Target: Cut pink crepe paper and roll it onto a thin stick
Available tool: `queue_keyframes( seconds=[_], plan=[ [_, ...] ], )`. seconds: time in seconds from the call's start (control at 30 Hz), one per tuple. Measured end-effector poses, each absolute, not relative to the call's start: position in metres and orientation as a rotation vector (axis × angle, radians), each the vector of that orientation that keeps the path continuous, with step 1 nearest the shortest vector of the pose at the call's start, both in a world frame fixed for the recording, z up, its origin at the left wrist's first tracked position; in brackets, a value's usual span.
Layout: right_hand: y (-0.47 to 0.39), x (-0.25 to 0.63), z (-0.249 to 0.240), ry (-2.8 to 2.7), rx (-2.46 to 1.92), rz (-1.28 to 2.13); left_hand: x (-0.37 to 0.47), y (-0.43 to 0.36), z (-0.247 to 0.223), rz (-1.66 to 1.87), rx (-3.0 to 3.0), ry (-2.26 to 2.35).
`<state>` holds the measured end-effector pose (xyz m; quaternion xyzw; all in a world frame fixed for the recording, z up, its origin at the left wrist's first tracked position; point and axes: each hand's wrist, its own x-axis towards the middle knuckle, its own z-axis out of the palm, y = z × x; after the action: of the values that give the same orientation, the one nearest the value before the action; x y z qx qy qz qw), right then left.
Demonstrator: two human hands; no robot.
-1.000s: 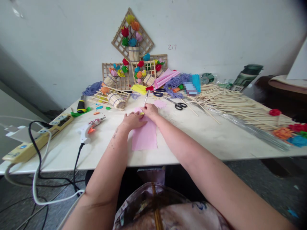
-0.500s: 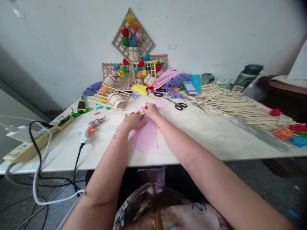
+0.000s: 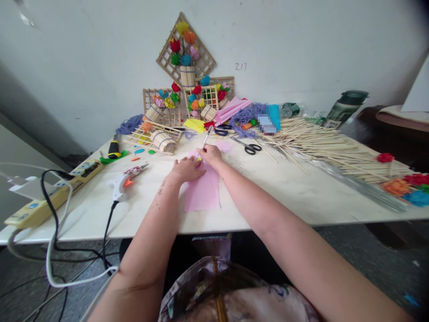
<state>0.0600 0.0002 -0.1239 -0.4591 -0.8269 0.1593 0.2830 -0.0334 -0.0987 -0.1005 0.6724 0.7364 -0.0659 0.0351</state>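
Observation:
A sheet of pink paper lies on the table in front of me. My left hand rests flat on its upper left part, fingers stretched out. At those fingertips is a small yellow piece, partly covered, lying on the pink sheet. My right hand is closed around a white pen, which leans with its upper end away from me. The pen's tip, down beside the yellow piece, is hidden by my fingers.
A glue gun and a power strip with cables are at left. Scissors, purple yarn and many thin sticks lie to the right. Flower baskets on lattices stand behind; a bottle is far right.
The pen's upper end has tipped slightly to the right in my right hand. My left hand stays in place on the paper.

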Motion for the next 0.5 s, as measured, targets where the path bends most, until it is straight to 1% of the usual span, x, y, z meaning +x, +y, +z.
queue_keyframes(
  seconds=[0.5],
  plan=[
    [-0.0022, 0.0599, -0.1230, -2.326, -1.133, 0.438, -0.0343, -0.0978, -0.1016, -0.185, 2.097, 2.266]
  ],
)
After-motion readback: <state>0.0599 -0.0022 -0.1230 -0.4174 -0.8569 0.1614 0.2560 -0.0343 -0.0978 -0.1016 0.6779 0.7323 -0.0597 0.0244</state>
